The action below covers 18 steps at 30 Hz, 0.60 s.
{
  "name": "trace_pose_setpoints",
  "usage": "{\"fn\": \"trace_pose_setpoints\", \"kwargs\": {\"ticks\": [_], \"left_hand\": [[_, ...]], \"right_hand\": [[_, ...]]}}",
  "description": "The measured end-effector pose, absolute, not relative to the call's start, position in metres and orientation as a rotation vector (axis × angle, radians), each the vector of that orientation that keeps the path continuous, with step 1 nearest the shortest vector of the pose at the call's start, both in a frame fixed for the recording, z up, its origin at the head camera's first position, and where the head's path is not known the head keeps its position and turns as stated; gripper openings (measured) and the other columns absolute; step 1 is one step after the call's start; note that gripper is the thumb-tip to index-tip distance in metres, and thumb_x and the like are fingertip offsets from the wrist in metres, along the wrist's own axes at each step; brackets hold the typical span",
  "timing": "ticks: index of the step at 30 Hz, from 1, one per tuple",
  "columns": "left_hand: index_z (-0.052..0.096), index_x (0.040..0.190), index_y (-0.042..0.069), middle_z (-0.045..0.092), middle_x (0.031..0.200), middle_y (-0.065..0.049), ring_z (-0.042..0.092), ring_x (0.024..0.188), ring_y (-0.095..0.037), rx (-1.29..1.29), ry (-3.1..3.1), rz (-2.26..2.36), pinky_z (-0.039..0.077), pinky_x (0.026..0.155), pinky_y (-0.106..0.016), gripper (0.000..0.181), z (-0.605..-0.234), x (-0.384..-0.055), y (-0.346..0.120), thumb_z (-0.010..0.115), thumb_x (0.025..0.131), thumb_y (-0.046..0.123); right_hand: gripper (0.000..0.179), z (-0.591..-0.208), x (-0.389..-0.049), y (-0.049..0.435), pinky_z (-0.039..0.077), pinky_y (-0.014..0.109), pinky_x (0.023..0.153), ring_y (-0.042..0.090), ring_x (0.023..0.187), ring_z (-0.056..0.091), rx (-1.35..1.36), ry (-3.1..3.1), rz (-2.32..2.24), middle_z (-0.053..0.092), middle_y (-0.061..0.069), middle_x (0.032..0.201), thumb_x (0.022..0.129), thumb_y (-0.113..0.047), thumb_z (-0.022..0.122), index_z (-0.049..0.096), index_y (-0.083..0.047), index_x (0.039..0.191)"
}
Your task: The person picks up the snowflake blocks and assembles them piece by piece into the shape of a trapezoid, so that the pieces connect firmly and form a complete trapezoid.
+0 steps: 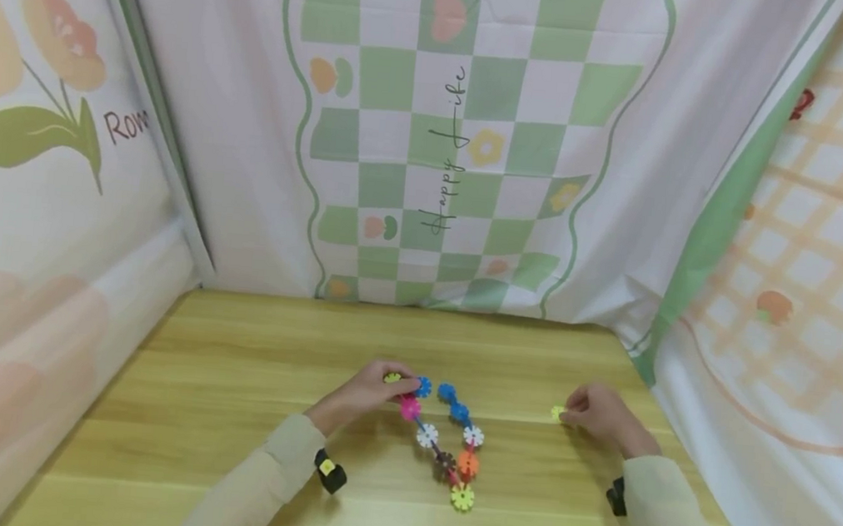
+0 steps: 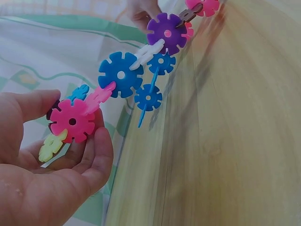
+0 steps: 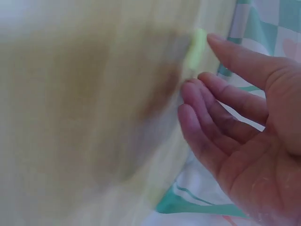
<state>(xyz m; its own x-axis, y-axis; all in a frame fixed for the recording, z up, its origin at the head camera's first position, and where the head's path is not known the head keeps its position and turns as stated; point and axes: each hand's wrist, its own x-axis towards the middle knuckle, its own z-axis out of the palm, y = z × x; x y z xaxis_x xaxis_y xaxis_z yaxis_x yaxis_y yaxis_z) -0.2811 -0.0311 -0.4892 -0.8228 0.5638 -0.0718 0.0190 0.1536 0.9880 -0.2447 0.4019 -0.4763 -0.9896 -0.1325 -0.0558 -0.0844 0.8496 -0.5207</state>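
My left hand [image 1: 373, 388] grips one end of a chain of interlocking snowflake discs [image 1: 427, 436], its pieces slotted edge to edge. In the left wrist view the thumb and curled fingers hold that end around a pink disc [image 2: 73, 120], with a yellow disc [image 2: 52, 146] and a blue one beside it. From there the chain bends in a V toward a yellow-green disc [image 1: 462, 497] and back up to a loose blue end. Off to the right, my right hand [image 1: 600, 414] has its fingertips at a single yellow-green disc [image 3: 195, 49], blurred in the right wrist view; thumb and fingers stand apart.
A wood-grain table [image 1: 250, 331] lies beneath both hands. Behind it hangs a green-and-white checked cloth [image 1: 470, 134], with printed cloths at the left and right sides. Black straps [image 1: 330, 472] are near both wrists.
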Motion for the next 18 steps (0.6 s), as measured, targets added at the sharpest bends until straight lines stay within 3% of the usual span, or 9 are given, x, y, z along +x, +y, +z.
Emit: {"fn": "trace_pose_setpoints", "kwargs": {"ticks": [9, 18], "left_hand": [[0.072, 0.121, 0.002, 0.069, 0.112, -0.009, 0.071, 0.089, -0.014, 0.552, 1.999, 1.714, 0.062, 0.096, -0.038, 0.028, -0.488, -0.282, -0.030, 0.067, 0.105, 0.025], [0.070, 0.126, -0.001, 0.066, 0.122, -0.015, 0.070, 0.091, -0.014, 0.558, 2.010, 1.716, 0.062, 0.098, -0.038, 0.033, -0.491, -0.282, -0.030, 0.067, 0.105, 0.025]], "right_hand": [[0.014, -0.496, -0.247, 0.397, 0.053, 0.024, 0.069, 0.014, 0.078, 0.065, -0.210, 3.023, -0.828, 0.074, 0.010, 0.086, 0.088, -0.008, 0.081, 0.073, 0.002, 0.091], [0.012, -0.491, -0.251, 0.342, 0.057, 0.021, 0.071, 0.016, 0.082, 0.067, -0.337, 2.887, -1.135, 0.073, 0.010, 0.090, 0.092, -0.005, 0.078, 0.072, 0.003, 0.098]]}}
